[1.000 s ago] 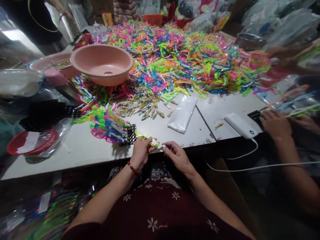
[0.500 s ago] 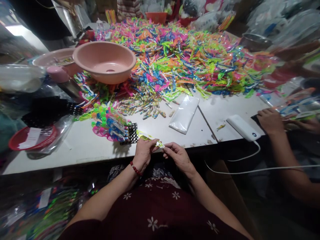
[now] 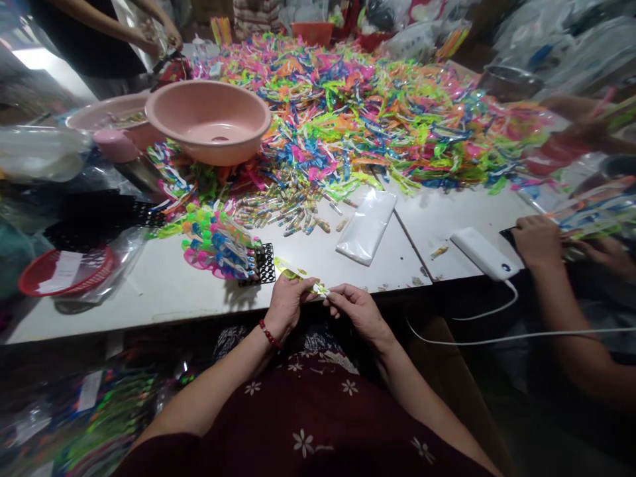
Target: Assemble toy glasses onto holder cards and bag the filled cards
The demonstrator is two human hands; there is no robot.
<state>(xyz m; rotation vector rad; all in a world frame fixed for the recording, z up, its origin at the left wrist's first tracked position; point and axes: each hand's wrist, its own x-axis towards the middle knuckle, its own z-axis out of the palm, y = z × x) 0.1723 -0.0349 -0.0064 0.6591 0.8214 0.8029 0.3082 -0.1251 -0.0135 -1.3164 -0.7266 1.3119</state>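
Just over the table's front edge, my left hand [image 3: 287,303] is closed around a slim yellow-green plastic piece [image 3: 288,267] with a white part at its near end. My right hand [image 3: 358,311] pinches that white end between thumb and fingertips; the exact grip point is partly hidden. Left of my hands stands a black grid holder [image 3: 267,262], with many colourful plastic pieces [image 3: 218,244] standing in its left part. Behind it lies a heap of small clear tubes [image 3: 291,205] with multicoloured contents.
A large heap of bright plastic pieces [image 3: 348,112] covers the back of the table [image 3: 163,298]. Nearby are a pink basin [image 3: 209,142], red basket [image 3: 94,275], clear plastic packet [image 3: 366,226] and white power bank [image 3: 481,254] with a cable. Another person's hand [image 3: 539,240] works at the right.
The yellow-green piece has turned slightly in my hands, which stay almost in place. At the back left, another person's arms have come into view.
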